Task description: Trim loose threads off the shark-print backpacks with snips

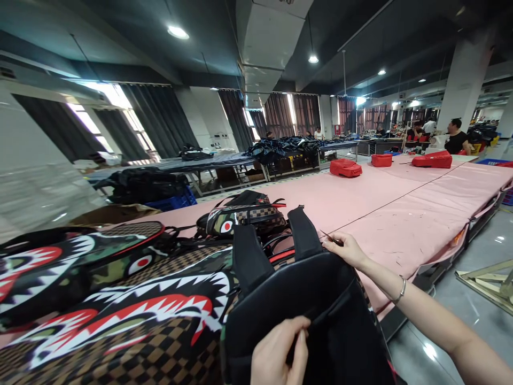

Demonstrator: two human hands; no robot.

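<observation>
A black backpack [340, 321] stands in front of me with its padded back panel towards me and its two shoulder straps [250, 256] folded over the far side. My left hand [280, 350] is over the back panel, thumb and fingers closed in a pinch; whatever may be between them is too small to make out. Beside the bag's top right edge, my right hand [349, 249] is closed around small dark thread snips [332, 238], their pointed tip facing left. Several shark-mouth backpacks [160, 315] in brown check and camouflage lie to the left.
A long table with a pink cover [385, 214] stretches away to the right, with scattered thread bits. Red bags [345, 168] sit at its far end. Behind are tables with dark piles [280, 149], a blue crate [172, 200], and a seated person [457, 140] at far right.
</observation>
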